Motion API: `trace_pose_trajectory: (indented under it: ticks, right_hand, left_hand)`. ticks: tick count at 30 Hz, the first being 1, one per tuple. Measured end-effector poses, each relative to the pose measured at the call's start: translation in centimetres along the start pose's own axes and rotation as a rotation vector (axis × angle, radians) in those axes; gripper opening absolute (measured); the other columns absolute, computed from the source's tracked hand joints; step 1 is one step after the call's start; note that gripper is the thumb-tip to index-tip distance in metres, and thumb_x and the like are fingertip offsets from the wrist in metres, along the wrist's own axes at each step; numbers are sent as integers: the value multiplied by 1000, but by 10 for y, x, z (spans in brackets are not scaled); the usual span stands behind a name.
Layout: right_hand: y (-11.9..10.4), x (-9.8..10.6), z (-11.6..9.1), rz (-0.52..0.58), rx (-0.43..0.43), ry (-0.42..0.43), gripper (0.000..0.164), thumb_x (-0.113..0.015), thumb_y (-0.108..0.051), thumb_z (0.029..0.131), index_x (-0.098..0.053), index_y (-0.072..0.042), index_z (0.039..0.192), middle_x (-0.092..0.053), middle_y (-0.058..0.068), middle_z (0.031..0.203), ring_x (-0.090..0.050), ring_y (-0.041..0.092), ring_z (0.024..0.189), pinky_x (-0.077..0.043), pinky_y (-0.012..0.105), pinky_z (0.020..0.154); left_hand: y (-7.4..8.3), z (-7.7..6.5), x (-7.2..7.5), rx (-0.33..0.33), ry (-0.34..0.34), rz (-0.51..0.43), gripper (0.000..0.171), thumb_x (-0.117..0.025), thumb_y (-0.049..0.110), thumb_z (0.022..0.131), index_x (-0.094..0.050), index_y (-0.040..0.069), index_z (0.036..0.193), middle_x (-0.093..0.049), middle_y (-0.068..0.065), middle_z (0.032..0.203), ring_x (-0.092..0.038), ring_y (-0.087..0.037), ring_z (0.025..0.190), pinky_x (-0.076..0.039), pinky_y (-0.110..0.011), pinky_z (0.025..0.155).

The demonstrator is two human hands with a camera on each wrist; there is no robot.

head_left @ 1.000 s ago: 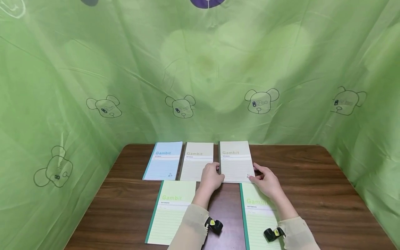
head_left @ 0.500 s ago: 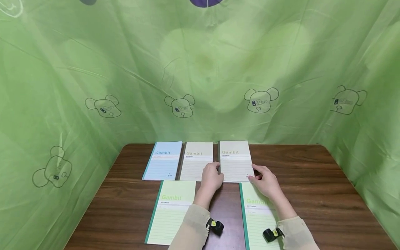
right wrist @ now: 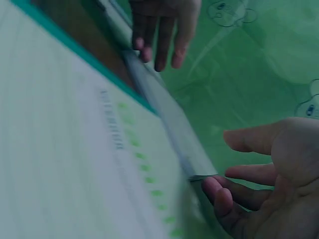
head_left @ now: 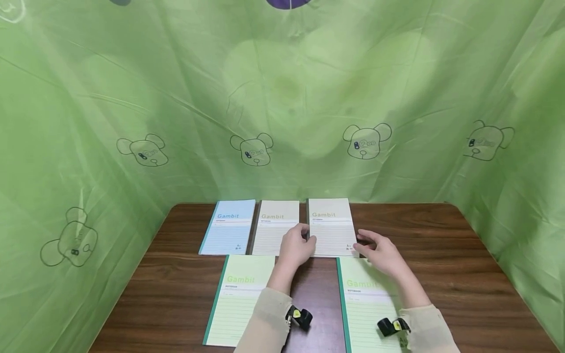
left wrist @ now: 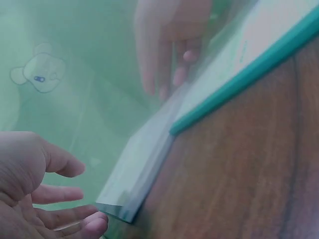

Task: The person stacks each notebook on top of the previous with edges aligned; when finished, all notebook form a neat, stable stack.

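A grey notebook (head_left: pixel 330 235) marked "Gambit" lies flat at the far side of the table, last on the right in a row of three. My left hand (head_left: pixel 296 246) is at its lower left edge, thumb apart from loosely bent fingers. At the lower right corner is my right hand (head_left: pixel 383 252); its thumb stands off the cover. In the right wrist view, fingertips (right wrist: pixel 214 188) meet or nearly meet the notebook's corner. The left wrist view has fingers (left wrist: pixel 60 194) spread beside the other end of the notebook (left wrist: pixel 139 169). Neither hand pinches it.
Left of it lie another grey notebook (head_left: pixel 277 230) and a blue notebook (head_left: pixel 228 228). Nearer, two green notebooks lie apart: the left one (head_left: pixel 240 304) and the right one (head_left: pixel 366 309), partly under my right forearm. A green curtain (head_left: pixel 287 98) hangs behind the brown table (head_left: pixel 441 264).
My right hand has moved slightly right, its thumb coming off the notebook's cover. The left thumb and fingers have loosened from the left edge. The notebooks stay in their places.
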State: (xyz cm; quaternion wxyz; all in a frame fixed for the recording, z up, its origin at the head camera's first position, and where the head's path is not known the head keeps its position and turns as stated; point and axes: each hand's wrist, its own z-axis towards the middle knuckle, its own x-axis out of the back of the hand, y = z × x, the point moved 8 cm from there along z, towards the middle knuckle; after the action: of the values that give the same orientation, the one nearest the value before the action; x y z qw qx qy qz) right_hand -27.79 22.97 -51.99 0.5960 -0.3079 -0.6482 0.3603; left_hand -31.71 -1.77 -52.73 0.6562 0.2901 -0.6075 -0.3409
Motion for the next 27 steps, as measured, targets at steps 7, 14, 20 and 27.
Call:
trace_pose_trajectory:
  ticks: [7,14,20,27]
  right_hand:
    - [-11,23,-12,67,10,16,55,-72,-24,108,-56,3,154,-67,25,143,-67,29,118,-56,28,85]
    - [-21,34,-30,60,38,-6,54,-73,-31,108,-60,-2,152,-71,18,138,-68,25,117,-53,24,89]
    - [-10,47,-51,-34,30,-20,54,-73,-31,107,-61,-2,151,-72,17,136,-69,21,112,-56,25,86]
    - [18,64,-77,-113,-4,-48,56,-72,-32,108,-58,-1,153,-71,14,139,-69,14,110,-55,28,83]
  left_hand:
    - [15,-7,9,-1,-76,-99,43,-69,23,104,-69,7,143,-74,-14,136,-75,-18,101,-61,-42,92]
    - [43,-28,16,-16,-183,-189,46,-72,23,104,-66,8,147,-73,-18,138,-76,-21,106,-60,-42,92]
    - [50,-51,7,-78,-273,-140,49,-74,24,101,-63,7,146,-73,-16,135,-75,-10,93,-61,-37,86]
    - [42,-76,-8,-119,-394,-87,48,-75,19,99,-63,3,142,-73,-12,128,-70,-5,68,-59,-27,78]
